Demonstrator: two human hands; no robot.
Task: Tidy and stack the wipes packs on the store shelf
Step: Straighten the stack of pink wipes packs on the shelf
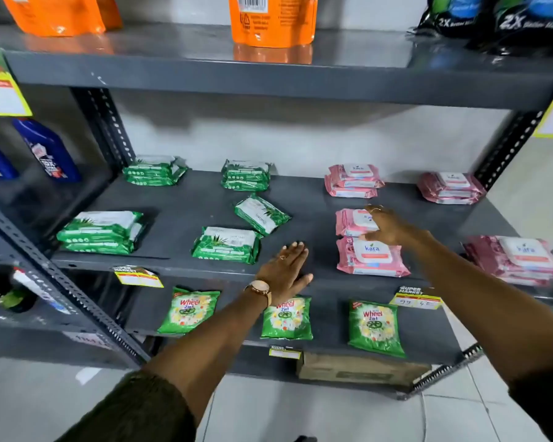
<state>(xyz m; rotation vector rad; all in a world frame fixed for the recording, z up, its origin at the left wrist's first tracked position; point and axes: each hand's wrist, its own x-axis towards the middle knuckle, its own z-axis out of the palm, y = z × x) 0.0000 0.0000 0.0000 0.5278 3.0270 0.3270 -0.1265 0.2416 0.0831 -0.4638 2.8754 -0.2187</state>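
Green wipes packs lie on the left half of the grey middle shelf (186, 205): small stacks at the back (154, 170) (246, 175), a front-left stack (101, 231), a front stack (225, 245) and one loose tilted pack (261, 213). Pink wipes packs fill the right half: back stacks (353, 180) (450, 187), a front pack (371, 257), a far-right stack (517, 260). My right hand (387, 226) rests fingers spread on a pink pack (353, 222) behind the front one. My left hand (284, 269), open and flat, hovers at the shelf's front edge, holding nothing.
Green detergent pouches (189, 311) (375, 327) lie on the lower shelf, with a cardboard box (361, 371) below. Orange pouches (272, 20) and black packs (498, 17) stand on the upper shelf. Blue bottles (47, 149) sit in the left bay. Price tags (138, 275) hang off shelf edges.
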